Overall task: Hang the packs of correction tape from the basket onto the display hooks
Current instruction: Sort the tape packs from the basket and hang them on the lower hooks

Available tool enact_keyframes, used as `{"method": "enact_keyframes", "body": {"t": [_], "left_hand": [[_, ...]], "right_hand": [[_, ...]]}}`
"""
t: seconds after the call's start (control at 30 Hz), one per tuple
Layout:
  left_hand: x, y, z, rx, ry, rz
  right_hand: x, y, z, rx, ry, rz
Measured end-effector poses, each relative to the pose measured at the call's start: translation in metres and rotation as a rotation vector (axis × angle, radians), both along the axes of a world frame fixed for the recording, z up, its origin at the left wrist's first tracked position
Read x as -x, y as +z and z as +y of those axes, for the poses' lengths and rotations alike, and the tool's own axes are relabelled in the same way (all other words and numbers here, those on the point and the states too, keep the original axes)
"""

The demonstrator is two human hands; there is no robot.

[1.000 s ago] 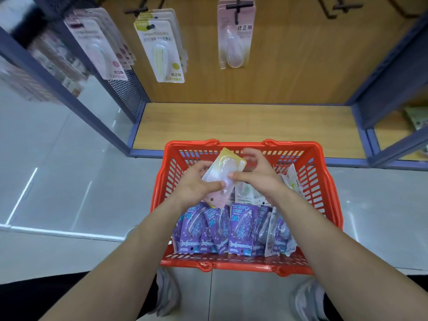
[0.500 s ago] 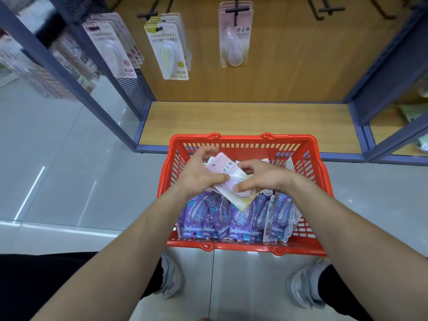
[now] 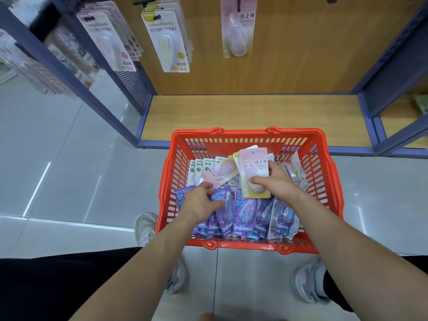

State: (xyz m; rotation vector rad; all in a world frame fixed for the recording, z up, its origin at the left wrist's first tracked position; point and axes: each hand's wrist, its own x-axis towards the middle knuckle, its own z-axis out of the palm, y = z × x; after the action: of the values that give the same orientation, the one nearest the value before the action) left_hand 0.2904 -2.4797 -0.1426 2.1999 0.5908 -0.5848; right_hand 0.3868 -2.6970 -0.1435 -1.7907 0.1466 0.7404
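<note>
A red plastic basket (image 3: 328,181) on the floor holds several packs of correction tape. My right hand (image 3: 275,184) grips a small stack of packs, a pink one (image 3: 253,162) on top and a yellow-edged one beneath it, held upright over the basket's middle. My left hand (image 3: 200,202) reaches down among the purple packs (image 3: 243,212) in the near row, fingers spread and touching them. More pink and white packs (image 3: 215,170) lie at the back. Pink (image 3: 108,40), yellow (image 3: 168,40) and another pink pack (image 3: 237,26) hang on display hooks above.
A wooden shelf base (image 3: 254,117) with blue frame posts (image 3: 69,72) stands just beyond the basket. Bare hooks show at the upper right of the wooden back panel. My shoes (image 3: 308,286) stand on the grey tiled floor on both sides of the basket's near edge.
My hands have parted: the right one now holds the pink and yellow packs alone, turned upright, while the left has dropped to the purple packs. The view has tilted down slightly.
</note>
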Motion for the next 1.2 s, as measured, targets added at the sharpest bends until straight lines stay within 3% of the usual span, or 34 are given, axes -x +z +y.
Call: {"method": "enact_keyframes", "body": {"t": [0.1,0.2,0.4,0.53,0.67,0.9,1.2], "left_hand": [[-0.001,-0.011,-0.012,-0.222,-0.203,-0.011],[-0.003,-0.015,-0.016,-0.256,-0.220,0.008],[-0.022,0.008,-0.004,0.016,0.134,-0.029],[-0.036,0.027,0.013,0.206,0.473,-0.226],[-0.040,0.036,0.019,0.401,0.676,-0.334],[-0.034,0.031,0.007,0.660,0.730,-0.268],[-0.030,0.020,0.006,0.773,0.733,-0.201]], "right_hand": [[-0.002,-0.005,-0.001,-0.006,-0.023,-0.005],[-0.003,-0.010,-0.002,-0.007,-0.025,-0.014],[-0.007,-0.005,0.001,-0.060,-0.043,-0.004],[-0.006,0.001,0.006,-0.107,-0.042,0.016],[0.006,-0.001,0.015,-0.196,-0.058,0.120],[0.020,-0.005,0.030,-0.382,-0.160,0.260],[0.019,-0.009,0.032,-0.356,-0.165,0.234]]}}
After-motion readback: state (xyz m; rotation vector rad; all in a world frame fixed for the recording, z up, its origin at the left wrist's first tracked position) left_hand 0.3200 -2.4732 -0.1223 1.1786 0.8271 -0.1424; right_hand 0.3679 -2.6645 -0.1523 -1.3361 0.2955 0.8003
